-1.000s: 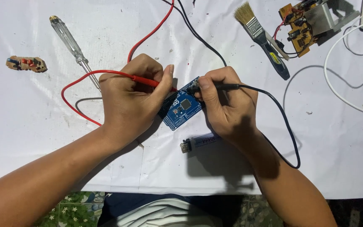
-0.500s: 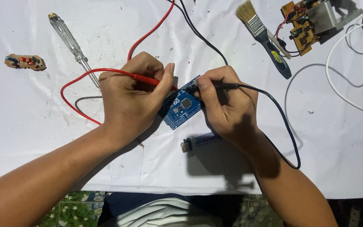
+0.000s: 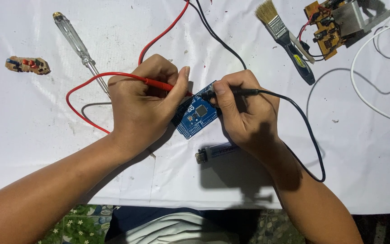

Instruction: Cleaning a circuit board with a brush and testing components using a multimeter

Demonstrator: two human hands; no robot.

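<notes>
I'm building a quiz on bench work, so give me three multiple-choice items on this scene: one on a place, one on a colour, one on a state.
1. Where does the paintbrush lie?
A. Top of the table, right of the hands
B. Under the blue circuit board
C. On the person's lap

2. What colour is the probe that the left hand holds?
A. Black
B. Red
C. Yellow

3. How is the blue circuit board placed?
A. Lifted high in the air
B. Flat on the white table cover between both hands
C. Standing on edge against a wall

Answers:
1. A, the brush lies near the top edge, right of the right hand.
2. B, the red probe runs through that hand; the black probe is in the other.
3. B, it lies flat on the white table cover with both probe tips on it.
</notes>
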